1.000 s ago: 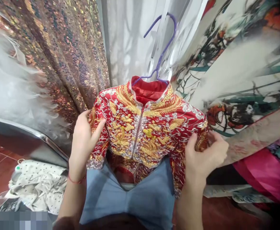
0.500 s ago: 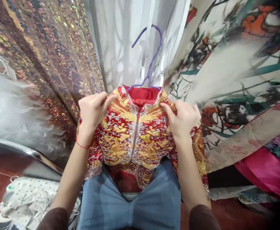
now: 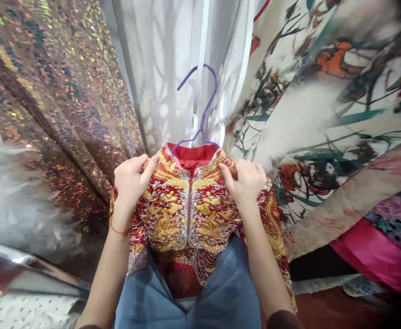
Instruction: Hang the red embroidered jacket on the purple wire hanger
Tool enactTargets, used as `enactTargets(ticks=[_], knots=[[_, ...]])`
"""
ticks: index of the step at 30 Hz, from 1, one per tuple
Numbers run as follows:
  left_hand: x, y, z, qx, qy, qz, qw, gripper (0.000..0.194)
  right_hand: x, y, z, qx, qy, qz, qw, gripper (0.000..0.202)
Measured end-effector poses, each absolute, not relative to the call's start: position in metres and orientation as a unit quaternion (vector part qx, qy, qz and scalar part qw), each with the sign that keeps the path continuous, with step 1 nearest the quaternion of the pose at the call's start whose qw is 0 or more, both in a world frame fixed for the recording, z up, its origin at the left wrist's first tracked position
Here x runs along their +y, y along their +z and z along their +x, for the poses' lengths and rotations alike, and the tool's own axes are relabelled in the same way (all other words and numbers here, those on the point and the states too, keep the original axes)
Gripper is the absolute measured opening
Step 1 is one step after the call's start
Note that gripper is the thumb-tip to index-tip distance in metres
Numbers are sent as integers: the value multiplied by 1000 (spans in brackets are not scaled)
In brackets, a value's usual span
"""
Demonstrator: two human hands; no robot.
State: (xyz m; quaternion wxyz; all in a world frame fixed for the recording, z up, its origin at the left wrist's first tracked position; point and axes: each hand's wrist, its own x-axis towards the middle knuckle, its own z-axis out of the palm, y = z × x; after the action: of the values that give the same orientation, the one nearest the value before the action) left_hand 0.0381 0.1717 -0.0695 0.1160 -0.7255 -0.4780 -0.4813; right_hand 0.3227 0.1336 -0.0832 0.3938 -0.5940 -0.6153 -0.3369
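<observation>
A red jacket (image 3: 188, 210) with gold and silver embroidery hangs on a purple hanger (image 3: 205, 109), its front closed along the middle and its stand-up collar at the top. My left hand (image 3: 131, 179), with a red string on the wrist, grips the jacket's shoulder on the left side. On the other shoulder my right hand (image 3: 244, 182) pinches the cloth, thumb in front near the collar. The hanger's hook sticks up free above the collar. Its lower arms are hidden inside the jacket.
Sequined cloth (image 3: 63, 91) and white feathers (image 3: 22, 192) are on the left. Pale sheer cloth (image 3: 155, 68) hangs behind the hook. Floral cloth (image 3: 310, 183) and pink fabric (image 3: 371, 251) are on the right. Dotted white cloth (image 3: 29, 310) lies lower left, and blue-clad legs (image 3: 224, 297) are below.
The jacket, hanger and both my hands appear lower and slightly further left in the view. Both hands keep their hold on the shoulders.
</observation>
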Motion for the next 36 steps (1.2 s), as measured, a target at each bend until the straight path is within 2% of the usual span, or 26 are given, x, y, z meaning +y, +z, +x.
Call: enactTargets(ticks=[7, 13, 28, 33, 36], knots=[[166, -77, 38, -478, -463, -728, 164, 46, 134, -82, 327, -621, -398, -549, 393, 44], [167, -82, 36, -476, -467, -721, 186, 45, 132, -82, 323, -631, -390, -525, 417, 38], [152, -83, 45, -500, -504, -683, 170, 49, 130, -83, 321, -626, -377, -547, 408, 45], [160, -84, 42, -487, -504, -694, 165, 48, 132, -84, 321, -619, -377, -557, 404, 41], [165, -85, 39, -479, -495, -705, 167, 46, 129, -90, 314, -602, -367, -550, 447, 30]])
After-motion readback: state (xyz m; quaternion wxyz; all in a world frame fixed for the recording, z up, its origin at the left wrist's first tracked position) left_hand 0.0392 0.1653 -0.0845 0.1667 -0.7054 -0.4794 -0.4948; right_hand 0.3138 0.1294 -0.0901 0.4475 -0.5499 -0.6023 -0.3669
